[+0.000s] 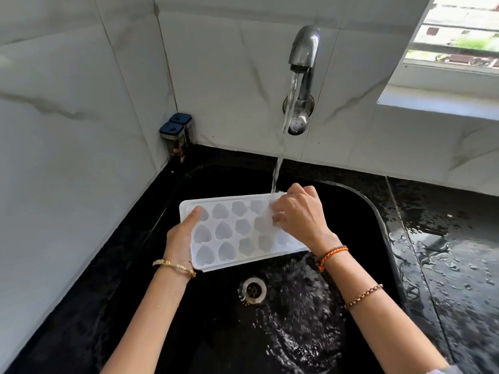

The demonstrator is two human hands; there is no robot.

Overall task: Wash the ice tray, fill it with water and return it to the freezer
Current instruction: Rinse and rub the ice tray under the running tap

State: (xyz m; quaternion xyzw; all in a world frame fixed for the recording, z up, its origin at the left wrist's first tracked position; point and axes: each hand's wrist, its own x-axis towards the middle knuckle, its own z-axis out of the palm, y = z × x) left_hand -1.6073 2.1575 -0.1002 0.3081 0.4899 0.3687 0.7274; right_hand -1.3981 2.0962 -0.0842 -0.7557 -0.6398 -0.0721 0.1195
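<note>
A white ice tray [229, 233] with heart-shaped cups is held over the black sink [383, 222], cups facing up. My left hand [181, 236] grips its left end, thumb lying across the top rim. My right hand [299, 214] is on the tray's far right corner, fingers curled onto the cups where the water lands. A steel tap [302, 63] on the wall runs a stream [278, 168] onto that corner. Water spills off the tray's right side into the basin.
A round steel drain [253, 290] sits below the tray. Two jars with dark blue lids [176, 136] stand in the back left corner of the black counter. The counter [445, 252] right of the sink is wet. A window ledge [442, 103] juts out at upper right.
</note>
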